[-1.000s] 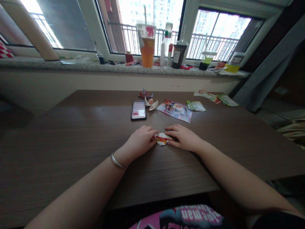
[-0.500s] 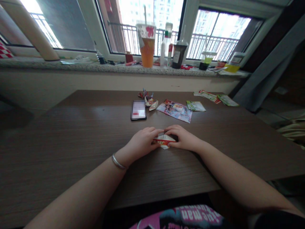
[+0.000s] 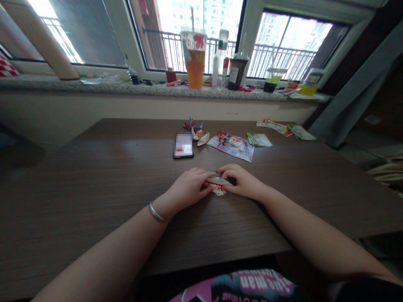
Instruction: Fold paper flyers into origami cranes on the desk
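A small piece of folded paper [image 3: 218,190], printed in white, red and orange, lies on the table between my hands. My left hand [image 3: 191,187], with a silver bangle on its wrist, grips the paper's left side between thumb and fingers. On the right side, my right hand [image 3: 241,181] holds it with curled fingers and the thumb low on the near part. Both index fingertips meet near the paper's far edge. The fingers hide parts of its left and right ends.
Beyond my hands lie a phone [image 3: 183,145], folded paper pieces [image 3: 200,136], a printed sheet [image 3: 232,145] and a stack of printed papers [image 3: 259,139]. More papers [image 3: 278,127] sit at the table's far right. Drinks, including an orange one [image 3: 195,69], stand on the windowsill [image 3: 151,89].
My right fingers have lifted and curled slightly at the far edge. The paper's near part has shifted a little between the thumbs, and its folded shape looks slightly different.
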A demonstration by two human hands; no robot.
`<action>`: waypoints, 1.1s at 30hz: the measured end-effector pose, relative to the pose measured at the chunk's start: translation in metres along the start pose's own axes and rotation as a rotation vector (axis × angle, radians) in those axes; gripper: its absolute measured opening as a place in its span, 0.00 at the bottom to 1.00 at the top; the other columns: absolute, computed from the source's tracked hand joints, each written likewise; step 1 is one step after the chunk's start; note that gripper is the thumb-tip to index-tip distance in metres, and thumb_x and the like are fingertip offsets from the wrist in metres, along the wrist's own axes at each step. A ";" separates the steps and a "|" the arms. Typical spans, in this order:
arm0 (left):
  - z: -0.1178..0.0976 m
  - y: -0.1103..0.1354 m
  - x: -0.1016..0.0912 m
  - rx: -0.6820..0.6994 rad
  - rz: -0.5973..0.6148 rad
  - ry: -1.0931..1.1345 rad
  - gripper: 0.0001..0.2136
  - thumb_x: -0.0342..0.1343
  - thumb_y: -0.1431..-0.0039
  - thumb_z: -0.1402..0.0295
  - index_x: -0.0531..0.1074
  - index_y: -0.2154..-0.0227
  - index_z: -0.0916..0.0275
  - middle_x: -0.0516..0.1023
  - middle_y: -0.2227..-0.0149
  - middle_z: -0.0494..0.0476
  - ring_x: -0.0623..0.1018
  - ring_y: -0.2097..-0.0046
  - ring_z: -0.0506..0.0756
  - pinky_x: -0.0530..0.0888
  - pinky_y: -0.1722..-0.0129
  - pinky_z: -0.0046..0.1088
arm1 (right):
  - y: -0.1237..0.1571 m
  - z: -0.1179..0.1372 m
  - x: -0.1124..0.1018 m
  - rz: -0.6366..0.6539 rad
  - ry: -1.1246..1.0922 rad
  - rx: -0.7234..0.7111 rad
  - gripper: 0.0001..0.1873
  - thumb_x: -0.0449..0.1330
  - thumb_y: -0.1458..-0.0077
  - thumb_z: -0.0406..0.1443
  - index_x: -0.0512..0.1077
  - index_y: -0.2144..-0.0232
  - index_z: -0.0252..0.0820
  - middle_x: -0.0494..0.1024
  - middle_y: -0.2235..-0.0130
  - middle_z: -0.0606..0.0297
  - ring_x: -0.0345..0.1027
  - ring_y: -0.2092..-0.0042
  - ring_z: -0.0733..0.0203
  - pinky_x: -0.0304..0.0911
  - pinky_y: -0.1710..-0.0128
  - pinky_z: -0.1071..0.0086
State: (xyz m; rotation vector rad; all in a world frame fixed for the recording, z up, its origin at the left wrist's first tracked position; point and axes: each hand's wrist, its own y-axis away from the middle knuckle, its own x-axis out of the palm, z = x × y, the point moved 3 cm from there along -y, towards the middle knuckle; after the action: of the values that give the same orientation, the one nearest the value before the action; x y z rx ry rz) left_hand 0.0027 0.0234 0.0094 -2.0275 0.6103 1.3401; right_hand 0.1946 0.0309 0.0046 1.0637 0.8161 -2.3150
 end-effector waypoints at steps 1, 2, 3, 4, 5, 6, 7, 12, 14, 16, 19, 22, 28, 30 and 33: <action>0.000 0.000 0.000 -0.003 -0.005 0.004 0.18 0.55 0.40 0.66 0.69 0.48 0.61 0.76 0.56 0.60 0.74 0.54 0.58 0.71 0.53 0.37 | 0.000 0.001 0.000 -0.006 -0.010 -0.005 0.03 0.63 0.49 0.33 0.72 0.69 0.42 0.75 0.50 0.57 0.67 0.48 0.56 0.60 0.46 0.56; 0.000 0.000 0.000 -0.006 -0.008 0.009 0.18 0.56 0.41 0.66 0.69 0.48 0.61 0.76 0.56 0.60 0.74 0.54 0.58 0.71 0.53 0.37 | 0.000 0.001 -0.001 -0.011 -0.022 -0.008 0.03 0.63 0.49 0.33 0.71 0.69 0.43 0.75 0.51 0.58 0.67 0.48 0.56 0.60 0.46 0.56; 0.000 0.000 0.000 -0.008 -0.010 0.015 0.18 0.56 0.41 0.66 0.69 0.48 0.61 0.76 0.56 0.60 0.74 0.54 0.58 0.71 0.53 0.36 | 0.000 0.002 -0.001 -0.017 -0.035 -0.011 0.03 0.63 0.49 0.32 0.71 0.69 0.43 0.76 0.52 0.58 0.68 0.49 0.57 0.61 0.47 0.57; 0.000 0.000 0.000 -0.011 -0.014 0.021 0.18 0.56 0.41 0.67 0.69 0.48 0.61 0.76 0.56 0.60 0.74 0.54 0.58 0.71 0.53 0.36 | -0.001 0.002 -0.001 -0.023 -0.049 -0.013 0.03 0.62 0.49 0.32 0.71 0.69 0.43 0.77 0.53 0.59 0.69 0.50 0.57 0.62 0.48 0.57; 0.001 -0.001 0.000 -0.013 -0.018 0.027 0.18 0.56 0.41 0.67 0.69 0.48 0.61 0.76 0.56 0.60 0.74 0.54 0.58 0.71 0.53 0.36 | -0.001 0.003 -0.002 -0.029 -0.060 -0.016 0.03 0.62 0.48 0.32 0.71 0.69 0.43 0.77 0.54 0.60 0.69 0.51 0.58 0.62 0.49 0.58; 0.001 -0.001 0.000 -0.016 -0.021 0.034 0.17 0.56 0.41 0.67 0.69 0.48 0.61 0.76 0.56 0.60 0.74 0.54 0.58 0.71 0.53 0.36 | -0.001 0.003 -0.002 -0.034 -0.070 -0.017 0.04 0.62 0.48 0.31 0.71 0.68 0.43 0.77 0.55 0.60 0.70 0.52 0.58 0.63 0.49 0.59; 0.002 -0.001 0.000 -0.019 -0.024 0.041 0.17 0.56 0.41 0.67 0.69 0.49 0.61 0.76 0.57 0.60 0.74 0.55 0.58 0.71 0.54 0.36 | -0.001 0.004 -0.003 -0.037 -0.075 -0.020 0.04 0.61 0.48 0.31 0.71 0.69 0.43 0.77 0.55 0.61 0.70 0.53 0.58 0.63 0.49 0.60; 0.002 -0.003 0.000 -0.022 -0.044 0.095 0.15 0.57 0.42 0.69 0.70 0.52 0.60 0.77 0.59 0.57 0.75 0.58 0.56 0.71 0.57 0.34 | -0.001 0.006 -0.003 -0.027 -0.100 0.025 0.03 0.60 0.48 0.31 0.70 0.69 0.42 0.77 0.57 0.62 0.70 0.55 0.60 0.64 0.52 0.63; 0.001 -0.003 0.000 -0.030 -0.063 0.119 0.14 0.58 0.43 0.69 0.70 0.53 0.60 0.77 0.60 0.56 0.75 0.58 0.56 0.72 0.58 0.33 | 0.000 0.004 -0.002 -0.026 -0.111 0.115 0.05 0.61 0.48 0.32 0.70 0.67 0.41 0.77 0.59 0.62 0.70 0.60 0.61 0.65 0.59 0.67; 0.000 -0.003 -0.001 -0.039 -0.080 0.137 0.15 0.59 0.44 0.69 0.69 0.54 0.60 0.76 0.60 0.55 0.75 0.59 0.56 0.72 0.58 0.33 | 0.001 0.002 -0.001 -0.033 -0.110 0.197 0.11 0.62 0.50 0.34 0.70 0.61 0.41 0.76 0.61 0.63 0.69 0.65 0.63 0.65 0.65 0.69; 0.000 -0.003 -0.002 -0.046 -0.091 0.161 0.16 0.59 0.44 0.70 0.69 0.53 0.60 0.76 0.60 0.55 0.75 0.59 0.55 0.73 0.60 0.32 | 0.001 0.000 0.001 -0.061 -0.113 0.236 0.20 0.62 0.50 0.34 0.68 0.53 0.40 0.76 0.59 0.62 0.67 0.68 0.65 0.64 0.68 0.71; 0.000 -0.002 -0.002 -0.050 -0.109 0.180 0.16 0.59 0.44 0.71 0.68 0.53 0.59 0.75 0.60 0.55 0.76 0.60 0.55 0.73 0.61 0.31 | 0.001 -0.002 0.001 -0.103 -0.123 0.246 0.20 0.62 0.50 0.35 0.70 0.52 0.40 0.76 0.58 0.61 0.66 0.68 0.66 0.63 0.68 0.71; 0.002 -0.001 0.001 -0.064 -0.145 0.255 0.17 0.58 0.44 0.73 0.68 0.52 0.60 0.76 0.59 0.55 0.76 0.60 0.54 0.74 0.59 0.31 | 0.001 -0.008 0.005 -0.073 -0.331 0.326 0.10 0.60 0.46 0.39 0.74 0.62 0.40 0.77 0.69 0.65 0.68 0.69 0.64 0.64 0.69 0.71; 0.002 -0.001 0.001 -0.077 -0.163 0.286 0.17 0.57 0.45 0.74 0.68 0.52 0.61 0.76 0.59 0.56 0.76 0.59 0.54 0.74 0.58 0.31 | 0.001 -0.008 0.004 -0.094 -0.345 0.338 0.09 0.61 0.47 0.39 0.73 0.65 0.40 0.76 0.70 0.66 0.68 0.69 0.65 0.63 0.69 0.71; 0.001 -0.001 0.000 -0.096 -0.161 0.321 0.16 0.58 0.45 0.72 0.68 0.52 0.61 0.76 0.58 0.55 0.76 0.59 0.53 0.74 0.59 0.31 | 0.000 -0.003 0.001 -0.128 -0.277 0.298 0.06 0.61 0.47 0.37 0.73 0.66 0.41 0.76 0.70 0.66 0.67 0.69 0.65 0.62 0.69 0.72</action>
State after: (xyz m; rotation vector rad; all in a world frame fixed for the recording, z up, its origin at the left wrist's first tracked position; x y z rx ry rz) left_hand 0.0028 0.0254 0.0094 -2.3394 0.5145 0.9747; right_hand 0.1957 0.0330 0.0020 0.7951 0.4528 -2.6762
